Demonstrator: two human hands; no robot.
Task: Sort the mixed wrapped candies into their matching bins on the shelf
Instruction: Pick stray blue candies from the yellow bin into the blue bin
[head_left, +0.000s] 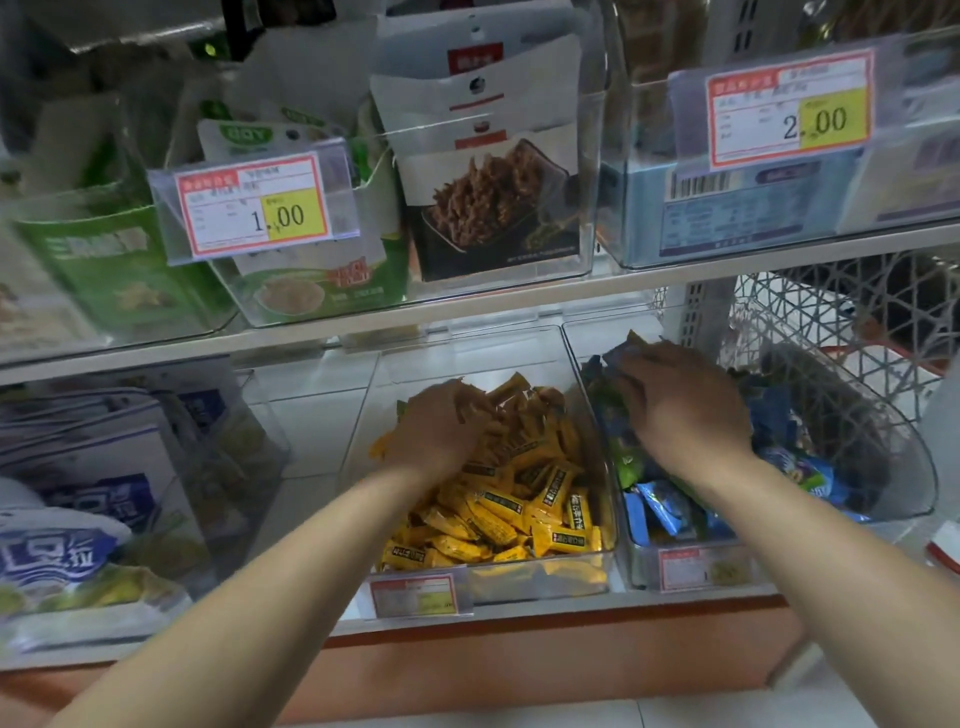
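Observation:
Two clear bins sit side by side on the lower shelf. The middle bin (358, 441) holds several yellow wrapped candies (519, 509). My left hand (441, 431) reaches into its back half, fingers curled down among the yellow wrappers; what it grips is hidden. The right bin (644, 561) holds blue and green wrapped candies (660, 504). My right hand (680, 405) is over the back of that bin, fingers pinching blue wrapped candies (621, 356) at their tips.
An upper shelf (467, 306) overhangs the bins, with clear boxes of snack packs and price tags (254, 205). Blue-and-white bags (78, 519) fill the lower left. A white lattice basket (831, 332) stands at the right. A brown shelf edge (519, 639) runs in front.

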